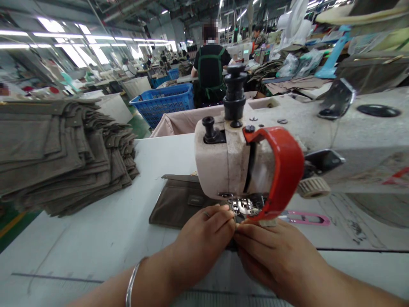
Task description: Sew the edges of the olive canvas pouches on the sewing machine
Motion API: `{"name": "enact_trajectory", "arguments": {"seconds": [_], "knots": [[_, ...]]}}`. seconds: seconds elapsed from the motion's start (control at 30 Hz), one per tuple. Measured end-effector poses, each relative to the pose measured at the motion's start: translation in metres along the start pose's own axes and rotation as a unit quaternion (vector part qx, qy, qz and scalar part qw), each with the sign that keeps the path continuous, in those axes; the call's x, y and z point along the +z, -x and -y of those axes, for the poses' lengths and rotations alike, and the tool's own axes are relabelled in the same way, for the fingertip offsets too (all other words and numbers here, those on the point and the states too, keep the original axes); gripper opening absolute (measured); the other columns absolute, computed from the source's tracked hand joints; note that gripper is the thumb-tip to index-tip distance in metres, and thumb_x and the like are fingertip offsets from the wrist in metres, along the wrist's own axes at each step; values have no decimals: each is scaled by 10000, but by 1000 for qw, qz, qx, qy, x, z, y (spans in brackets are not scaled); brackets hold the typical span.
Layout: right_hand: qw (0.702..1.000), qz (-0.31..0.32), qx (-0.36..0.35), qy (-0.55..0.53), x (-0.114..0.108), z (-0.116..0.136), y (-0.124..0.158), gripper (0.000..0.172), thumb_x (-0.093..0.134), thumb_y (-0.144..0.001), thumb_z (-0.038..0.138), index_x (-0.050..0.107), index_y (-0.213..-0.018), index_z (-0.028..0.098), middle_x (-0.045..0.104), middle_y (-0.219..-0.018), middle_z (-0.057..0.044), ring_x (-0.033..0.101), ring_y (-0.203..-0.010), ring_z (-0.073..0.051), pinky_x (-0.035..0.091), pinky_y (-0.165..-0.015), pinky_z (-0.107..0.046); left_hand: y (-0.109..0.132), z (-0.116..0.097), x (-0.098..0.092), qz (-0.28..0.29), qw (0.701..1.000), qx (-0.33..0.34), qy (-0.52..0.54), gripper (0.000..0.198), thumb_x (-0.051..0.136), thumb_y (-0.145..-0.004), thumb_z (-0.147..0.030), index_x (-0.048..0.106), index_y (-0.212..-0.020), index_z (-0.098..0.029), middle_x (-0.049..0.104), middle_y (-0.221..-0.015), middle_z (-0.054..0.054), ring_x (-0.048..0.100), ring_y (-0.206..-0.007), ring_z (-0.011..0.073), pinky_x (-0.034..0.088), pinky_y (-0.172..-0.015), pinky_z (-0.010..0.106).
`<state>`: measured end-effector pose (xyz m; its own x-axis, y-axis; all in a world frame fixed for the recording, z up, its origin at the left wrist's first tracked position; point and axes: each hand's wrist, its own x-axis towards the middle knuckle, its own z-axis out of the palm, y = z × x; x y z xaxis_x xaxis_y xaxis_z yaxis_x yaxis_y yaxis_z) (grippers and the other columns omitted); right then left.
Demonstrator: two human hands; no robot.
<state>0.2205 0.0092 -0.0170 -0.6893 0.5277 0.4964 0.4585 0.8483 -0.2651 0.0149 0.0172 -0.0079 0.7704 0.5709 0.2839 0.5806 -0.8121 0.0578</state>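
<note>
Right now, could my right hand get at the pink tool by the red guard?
Likely yes: the pink tool lies just beyond the right hand, and its rounded end looks uncovered, though the red guard seems to hide its other end.

pouch (171,202): matt cloth | guard (289,164): glossy | bracelet (131,283): shiny metal

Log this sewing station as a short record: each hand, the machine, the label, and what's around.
Left hand: on the dark fabric piece; silver bangle at wrist
Right hand: fingertips beside the left hand's, near the presser foot
Machine: white sewing machine, red guard
Label: small patch, text unreadable
Left side: stack of brown fabric
Beyond: blue basket; person, back turned
</note>
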Motion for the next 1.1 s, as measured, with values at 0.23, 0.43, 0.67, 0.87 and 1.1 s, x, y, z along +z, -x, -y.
{"name": "enact_trajectory", "arguments": {"seconds": [0.23,0.43,0.67,0.87,1.1], "knots": [[999,13,36,3,0,-2,-3,247,471,-861,122,627,-1045,175,675,-1006,-56,605,-891,-246,520,-765,-441,-1,-4,-5,-95,993,-44,51,176,466,-947,-134,572,-1082,-95,632,-1110,96,588,-1060,196,490,-1001,336],[999,1,38,-3,-2,-3,-2,121,503,-856,140,618,-876,170,658,-1042,-100,575,-963,-281,506,-827,-478,3,-2,-8,-76,992,-50,89,170,460,-955,-108,601,-1047,-137,656,-1022,52,598,-955,175,522,-886,319],[997,27,47,-57,-12,-4,1,154,533,-871,135,642,-969,184,658,-980,-53,577,-949,-229,477,-889,-444,-1,1,-8,-70,993,-29,87,194,404,-983,-114,596,-1004,-139,671,-986,56,619,-908,158,517,-853,322],[995,34,59,-67,-19,-6,0,205,504,-891,129,669,-1004,175,656,-941,-70,580,-931,-227,504,-822,-399,-2,1,-10,-67,992,-40,98,188,411,-992,-146,599,-1006,-135,673,-983,56,616,-901,161,515,-860,317],[999,21,36,-10,-13,-6,-2,266,480,-869,116,662,-1060,151,668,-990,-107,584,-971,-277,523,-795,-441,0,2,-10,-57,986,-94,126,132,486,-959,-146,612,-997,-154,658,-961,39,599,-908,175,524,-855,320]]}}
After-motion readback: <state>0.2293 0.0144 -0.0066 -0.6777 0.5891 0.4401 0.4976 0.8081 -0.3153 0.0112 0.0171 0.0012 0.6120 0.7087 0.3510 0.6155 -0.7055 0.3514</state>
